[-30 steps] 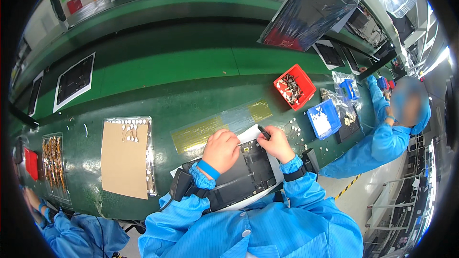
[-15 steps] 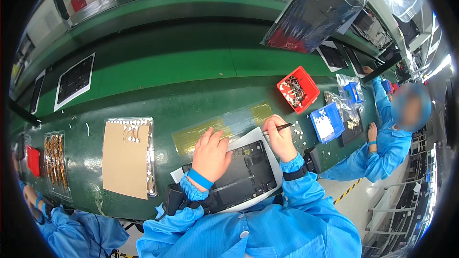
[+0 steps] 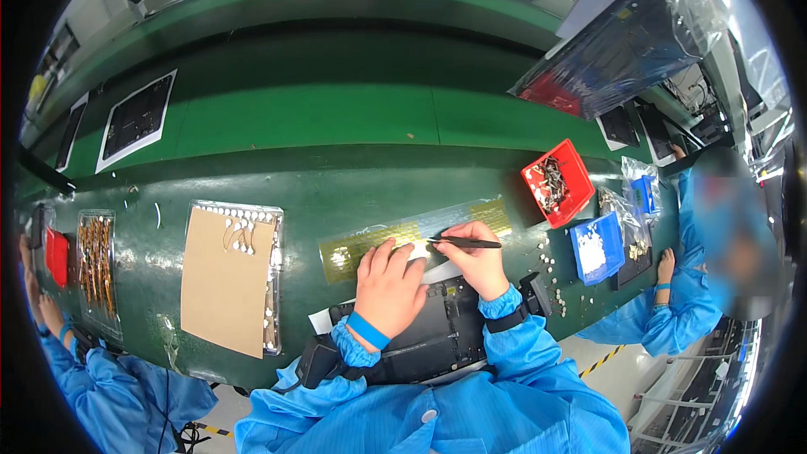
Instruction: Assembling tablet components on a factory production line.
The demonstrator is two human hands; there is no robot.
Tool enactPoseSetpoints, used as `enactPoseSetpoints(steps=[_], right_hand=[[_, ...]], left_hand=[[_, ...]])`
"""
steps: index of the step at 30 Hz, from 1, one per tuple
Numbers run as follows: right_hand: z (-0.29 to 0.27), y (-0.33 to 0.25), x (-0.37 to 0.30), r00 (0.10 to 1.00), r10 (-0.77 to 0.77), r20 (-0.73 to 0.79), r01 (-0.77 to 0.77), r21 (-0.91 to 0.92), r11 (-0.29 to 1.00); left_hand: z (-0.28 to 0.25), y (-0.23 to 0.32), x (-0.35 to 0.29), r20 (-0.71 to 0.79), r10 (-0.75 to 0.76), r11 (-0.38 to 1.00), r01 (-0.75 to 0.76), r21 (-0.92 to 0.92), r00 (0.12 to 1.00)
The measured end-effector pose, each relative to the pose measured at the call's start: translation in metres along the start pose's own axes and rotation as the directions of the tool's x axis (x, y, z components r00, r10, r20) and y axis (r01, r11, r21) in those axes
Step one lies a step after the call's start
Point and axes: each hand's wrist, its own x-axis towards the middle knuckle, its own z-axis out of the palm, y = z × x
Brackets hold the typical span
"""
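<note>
Right hand [image 3: 476,258]: pinching black tweezers [image 3: 472,243] | left hand [image 3: 392,292]: fingers loosely spread on yellow sheet [image 3: 343,260] | sheet: many pieces remaining, any freed unclear | black panel [image 3: 433,335]: partly beneath left hand

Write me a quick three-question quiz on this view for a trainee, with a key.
1. Which of the two working hands in the middle holds the black tool?
2. True or false: the brown card lies to the left of the yellow sheet.
3. Fill in the missing color: the larger blue bin, beside the red bin, holds ____ pieces.

Key: 1. The right hand. 2. True. 3. White.
</note>
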Motion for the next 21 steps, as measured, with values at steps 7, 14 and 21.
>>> enactPoseSetpoints(steps=[7,14,21], right_hand=[[0.0011,-0.0013,0.0007,0.997,-0.057,-0.042,0.053,-0.097,0.994],[0.0021,-0.0021,-0.0010,0.996,-0.083,-0.035,0.080,-0.086,0.993],[0.0026,-0.0047,-0.0015,0.996,-0.081,-0.038,0.077,-0.110,0.991]], left_hand=[[-0.0015,-0.0002,0.0033,0.011,-0.024,0.999,0.024,-0.023,1.000],[-0.0029,-0.0002,0.0034,0.011,-0.028,0.999,0.028,-0.043,1.000],[-0.0030,-0.0003,0.0037,0.013,-0.030,0.999,0.030,-0.045,0.999]])
